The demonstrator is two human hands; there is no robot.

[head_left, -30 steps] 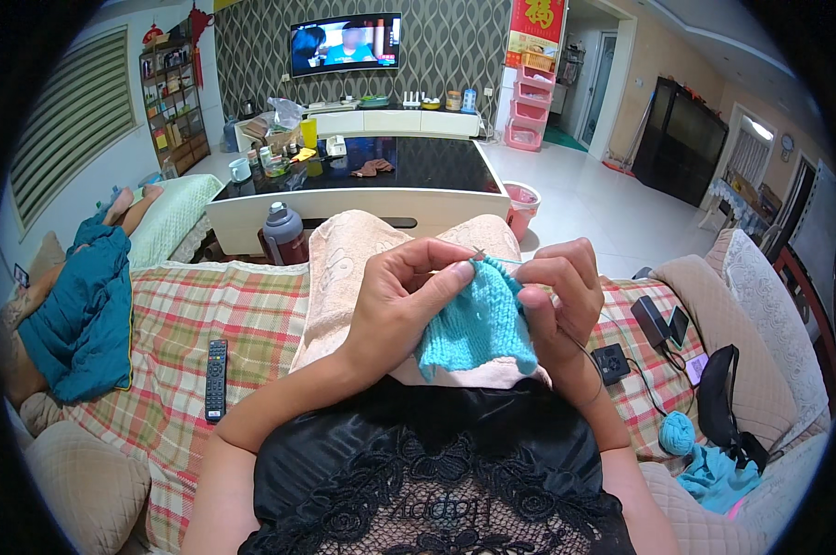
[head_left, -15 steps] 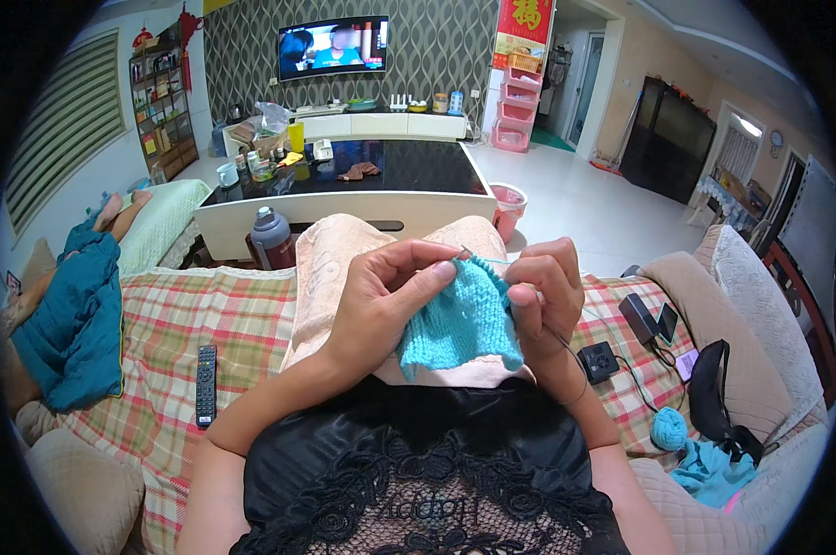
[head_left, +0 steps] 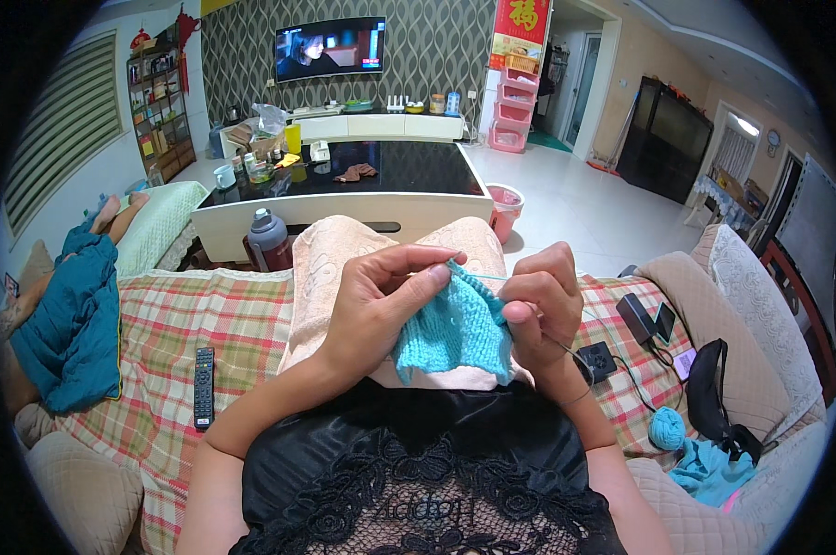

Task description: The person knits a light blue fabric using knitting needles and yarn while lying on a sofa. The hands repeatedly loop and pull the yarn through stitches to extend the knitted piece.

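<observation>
Between my two hands hangs a piece of turquoise knitting (head_left: 455, 324), its upper edge gathered on a needle that is mostly hidden by stitches and fingers. My left hand (head_left: 381, 301) pinches the upper left corner, thumb in front and fingers behind, near the needle tip. At the upper right edge my right hand (head_left: 543, 301) is closed on the knitting and needle, with a strand of turquoise yarn running taut to it. A thin dark cable (head_left: 580, 356) loops out below the right hand toward the wrist. A ball of turquoise yarn (head_left: 666, 428) rests on the seat to my right.
A peach towel (head_left: 321, 277) covers my lap. Left on the plaid cover (head_left: 159, 324) lies a remote control (head_left: 204, 388); beyond it, a person lies under a teal blanket (head_left: 71, 324). A black box (head_left: 595, 363), cords and phone (head_left: 664, 322) lie right. Ahead stands a low table (head_left: 408, 166).
My right hand has tilted slightly and its fingers have closed in more. The knitting has shifted a little left and lower, and the yarn strand between the hands shows more clearly.
</observation>
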